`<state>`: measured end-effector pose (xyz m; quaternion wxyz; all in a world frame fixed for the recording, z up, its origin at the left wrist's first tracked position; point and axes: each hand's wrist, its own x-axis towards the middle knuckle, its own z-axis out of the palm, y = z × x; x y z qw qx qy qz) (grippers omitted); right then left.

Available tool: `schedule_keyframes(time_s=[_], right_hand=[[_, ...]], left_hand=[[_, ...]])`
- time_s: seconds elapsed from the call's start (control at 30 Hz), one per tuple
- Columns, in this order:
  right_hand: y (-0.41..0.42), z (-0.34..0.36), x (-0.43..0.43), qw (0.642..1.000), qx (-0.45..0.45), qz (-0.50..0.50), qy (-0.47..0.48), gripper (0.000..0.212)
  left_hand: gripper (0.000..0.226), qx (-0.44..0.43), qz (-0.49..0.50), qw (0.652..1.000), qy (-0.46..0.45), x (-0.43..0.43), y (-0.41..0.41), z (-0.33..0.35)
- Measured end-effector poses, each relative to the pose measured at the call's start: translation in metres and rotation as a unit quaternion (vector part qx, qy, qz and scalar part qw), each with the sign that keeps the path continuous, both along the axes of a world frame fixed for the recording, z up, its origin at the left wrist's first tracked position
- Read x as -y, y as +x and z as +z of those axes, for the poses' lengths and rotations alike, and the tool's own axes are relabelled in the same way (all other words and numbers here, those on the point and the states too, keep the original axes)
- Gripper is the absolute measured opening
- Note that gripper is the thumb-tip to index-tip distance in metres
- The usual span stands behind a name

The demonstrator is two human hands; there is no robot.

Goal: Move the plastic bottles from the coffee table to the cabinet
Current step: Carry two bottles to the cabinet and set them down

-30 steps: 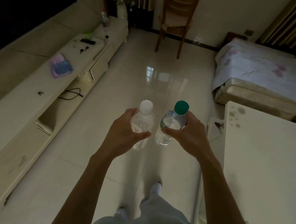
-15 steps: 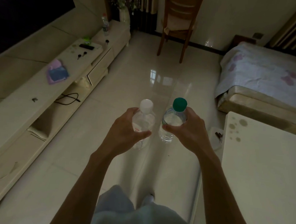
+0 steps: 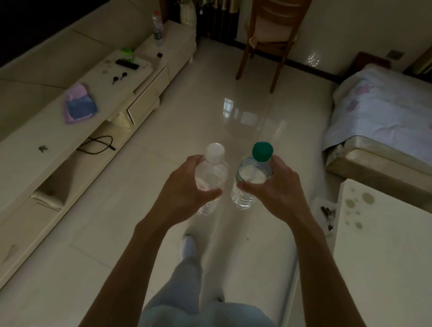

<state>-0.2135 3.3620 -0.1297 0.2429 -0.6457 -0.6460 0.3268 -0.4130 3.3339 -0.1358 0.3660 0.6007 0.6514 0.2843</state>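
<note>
we are holding both hands out in front of us above the shiny tiled floor [image 3: 239, 101]. our left hand [image 3: 183, 186] is wrapping its fingers and thumb round the body of a clear white-capped bottle [image 3: 211, 173], and our right hand [image 3: 276, 192] is gripping a clear green-capped bottle [image 3: 253, 173] in the same way, just under its shoulder. both bottles are standing upright in the air between the two hands, close beside each other with a narrow gap showing between them. to the left of the left hand a long pale cabinet [image 3: 33, 152] is running along the wall, carrying a purple cloth [image 3: 79, 103], and at its far end, well beyond the hands, another bottle [image 3: 157, 33] is standing. to the right of the right hand the corner of a pale worktop [image 3: 393, 262] with greenish spots is showing. beyond the right hand a bed [image 3: 389, 118] is lying under a flowered cover, and straight ahead of the hands a wooden chair [image 3: 268, 40] is standing by the wall. below the hands one white shoe [image 3: 188, 246] is resting on the floor.
</note>
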Motion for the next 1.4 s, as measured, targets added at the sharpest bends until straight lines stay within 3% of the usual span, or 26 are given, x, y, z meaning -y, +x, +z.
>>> schedule_keyframes(time_s=[0.4,0.8,1.4], right_hand=[[-0.041,0.022,-0.133,0.998,0.01,-0.063,0.007,0.073],[-0.06,0.018,-0.223,0.996,0.001,-0.088,0.003,0.071],[-0.009,0.016,-0.433,0.998,-0.042,0.04,0.019,0.072]], left_hand=[[0.079,0.002,-0.052,0.999,0.001,-0.168,-0.048,0.005],[0.079,0.01,-0.059,0.998,0.007,-0.26,-0.06,0.006],[0.077,-0.028,0.042,0.999,-0.008,-0.425,-0.012,0.011]])
